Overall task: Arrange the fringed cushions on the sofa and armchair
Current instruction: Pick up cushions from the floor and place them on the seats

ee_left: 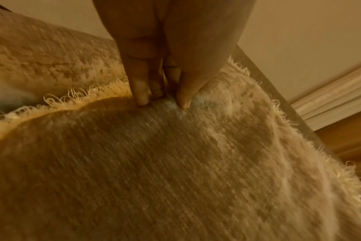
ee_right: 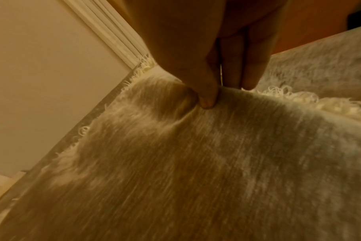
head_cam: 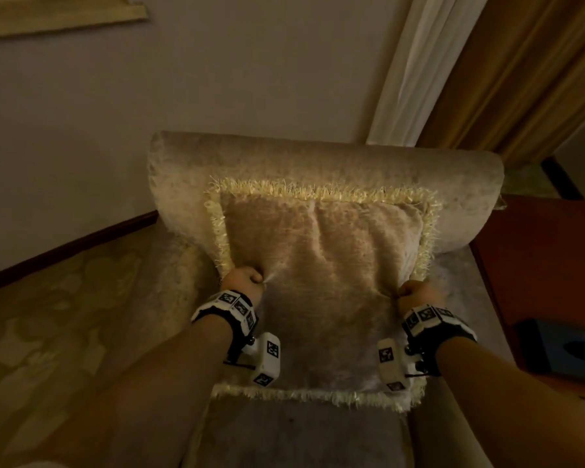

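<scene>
A beige velvet cushion (head_cam: 321, 265) with a cream fringe leans against the backrest of the armchair (head_cam: 318, 157), its lower edge on the seat. My left hand (head_cam: 242, 280) grips the cushion's left side, fingers and thumb pinching the fabric (ee_left: 161, 104) just inside the fringe. My right hand (head_cam: 416, 293) grips the right side in the same way, with its thumb (ee_right: 206, 99) dug into the fabric (ee_right: 196, 146). Both fists bunch the cover into creases. The fingers behind the cushion are hidden.
A reddish wooden side table (head_cam: 537, 265) with a dark tissue box (head_cam: 561, 349) stands right of the armchair. A wall and curtains (head_cam: 429, 69) rise behind it. Patterned carpet (head_cam: 48, 315) lies to the left.
</scene>
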Demonstrator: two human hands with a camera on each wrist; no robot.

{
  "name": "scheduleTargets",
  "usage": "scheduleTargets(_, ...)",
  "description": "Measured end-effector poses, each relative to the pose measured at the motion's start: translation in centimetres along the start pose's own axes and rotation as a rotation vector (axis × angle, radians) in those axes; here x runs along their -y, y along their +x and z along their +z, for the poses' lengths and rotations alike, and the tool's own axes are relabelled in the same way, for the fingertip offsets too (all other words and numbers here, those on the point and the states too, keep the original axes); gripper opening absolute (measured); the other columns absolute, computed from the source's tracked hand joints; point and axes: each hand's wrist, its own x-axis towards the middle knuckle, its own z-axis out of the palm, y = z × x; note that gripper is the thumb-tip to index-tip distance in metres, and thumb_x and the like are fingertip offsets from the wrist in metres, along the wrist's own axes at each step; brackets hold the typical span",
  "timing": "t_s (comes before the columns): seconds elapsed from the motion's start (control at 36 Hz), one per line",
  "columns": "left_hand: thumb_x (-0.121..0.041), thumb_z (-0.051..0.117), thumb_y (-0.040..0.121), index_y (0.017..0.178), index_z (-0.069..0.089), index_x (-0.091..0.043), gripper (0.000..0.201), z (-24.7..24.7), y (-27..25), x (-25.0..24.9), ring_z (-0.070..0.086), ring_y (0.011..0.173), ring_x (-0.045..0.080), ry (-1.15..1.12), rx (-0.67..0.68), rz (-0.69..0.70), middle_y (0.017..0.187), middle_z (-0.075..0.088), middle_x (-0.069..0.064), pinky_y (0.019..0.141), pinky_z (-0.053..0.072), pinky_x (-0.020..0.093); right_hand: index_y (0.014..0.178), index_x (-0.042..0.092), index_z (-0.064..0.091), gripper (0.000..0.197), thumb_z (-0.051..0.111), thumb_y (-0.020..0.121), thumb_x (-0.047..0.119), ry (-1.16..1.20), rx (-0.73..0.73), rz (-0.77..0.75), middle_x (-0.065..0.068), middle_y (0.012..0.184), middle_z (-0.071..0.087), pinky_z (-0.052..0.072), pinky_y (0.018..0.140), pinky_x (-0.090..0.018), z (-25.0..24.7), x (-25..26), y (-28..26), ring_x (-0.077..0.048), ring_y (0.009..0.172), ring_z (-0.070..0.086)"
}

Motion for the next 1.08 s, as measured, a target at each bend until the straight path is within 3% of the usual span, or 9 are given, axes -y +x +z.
scheduleTargets(0.14,-0.017,0.068,0.086,0.091,0.067,-0.016,0.006,1.9,1.0,1.4,0.06,0.101,0.03,0.115,0.029,0.0,0.108,0.065,0.008,0.089,0.047,0.03,0.077,0.019,0.062,0.017,0.061,0.086,0.005,-0.056,0.061,0.035,-0.007,0.083,0.058,0.044,0.068,-0.026,1.2,-0.7,1.5,-0.019,0.065,0.05)
scheduleTargets(0.31,-0.012,0.053,0.094,0.089,0.058,-0.021,0.011,3.7,3.1,3.3,0.057,0.093,0.03,0.193,0.072,-0.034,0.113,0.062,0.01,0.087,0.048,0.034,0.097,0.012,0.066,0.014,0.057,0.09,0.003,-0.124,0.175,0.021,-0.011,0.096,0.059,0.044,0.077,-0.028,3.2,-1.9,2.8,-0.026,0.085,0.052)
scheduleTargets(0.36,-0.011,0.045,0.098,0.099,0.062,-0.019,0.019,4.1,4.0,3.6,0.055,0.095,0.03,0.23,0.114,-0.03,0.121,0.061,0.01,0.084,0.044,0.031,0.109,0.009,0.066,0.02,0.057,0.092,0.006,-0.125,0.227,0.043,-0.014,0.107,0.063,0.049,0.085,-0.032,3.8,-2.0,3.2,-0.031,0.097,0.058)
scheduleTargets(0.44,-0.008,0.046,0.098,0.133,0.056,-0.017,0.037,5.0,4.8,3.6,0.05,0.124,0.031,0.247,0.216,-0.008,0.141,0.051,0.007,0.104,0.04,0.033,0.125,0.009,0.058,0.038,0.066,0.09,0.018,-0.121,0.303,0.061,-0.013,0.128,0.059,0.047,0.093,-0.036,4.7,-1.5,3.0,-0.032,0.113,0.057)
scheduleTargets(0.56,-0.008,0.047,0.095,0.146,0.04,-0.024,0.054,5.6,4.9,3.0,0.042,0.133,0.031,0.318,0.313,-0.023,0.152,0.037,0.004,0.109,0.036,0.034,0.141,0.009,0.041,0.063,0.068,0.088,0.03,-0.168,0.339,0.006,-0.013,0.142,0.048,0.044,0.101,-0.039,5.6,-0.5,2.6,-0.033,0.125,0.05)
scheduleTargets(0.81,-0.022,0.051,0.097,0.147,0.037,-0.016,0.052,4.1,3.7,0.4,0.046,0.127,0.032,0.48,0.454,-0.022,0.149,0.039,0.01,0.103,0.043,0.036,0.131,0.003,0.052,0.043,0.054,0.097,0.029,-0.296,0.43,-0.116,-0.017,0.135,0.054,0.043,0.1,-0.036,3.6,2.9,0.5,-0.033,0.122,0.051)
scheduleTargets(0.89,-0.03,0.055,0.094,0.138,0.047,-0.016,0.047,2.9,2.4,-1.9,0.052,0.118,0.03,0.552,0.492,0.063,0.139,0.049,0.01,0.101,0.045,0.041,0.128,0.009,0.054,0.04,0.06,0.093,0.028,-0.309,0.405,-0.203,-0.014,0.128,0.059,0.047,0.088,-0.033,2.9,3.6,0.1,-0.03,0.113,0.057)
scheduleTargets(1.0,-0.03,0.047,0.1,0.15,0.03,-0.019,0.054,0.7,0.5,-5.9,0.036,0.138,0.028,0.677,0.544,0.321,0.156,0.03,0.005,0.111,0.035,0.038,0.143,0.009,0.037,0.053,0.054,0.097,0.028,-0.422,0.398,-0.468,-0.013,0.142,0.047,0.042,0.099,-0.034,0.9,5.5,-0.6,-0.029,0.125,0.049)
scheduleTargets(1.08,-0.026,0.046,0.099,0.154,0.014,-0.028,0.064,-0.7,-0.8,-8.5,0.015,0.147,0.026,0.781,0.478,0.634,0.161,0.013,0.001,0.118,0.02,0.044,0.151,0.012,0.019,0.065,0.051,0.097,0.027,-0.535,0.281,-0.762,-0.011,0.158,0.02,0.035,0.11,-0.035,-0.3,6.6,-0.3,-0.028,0.14,0.031)
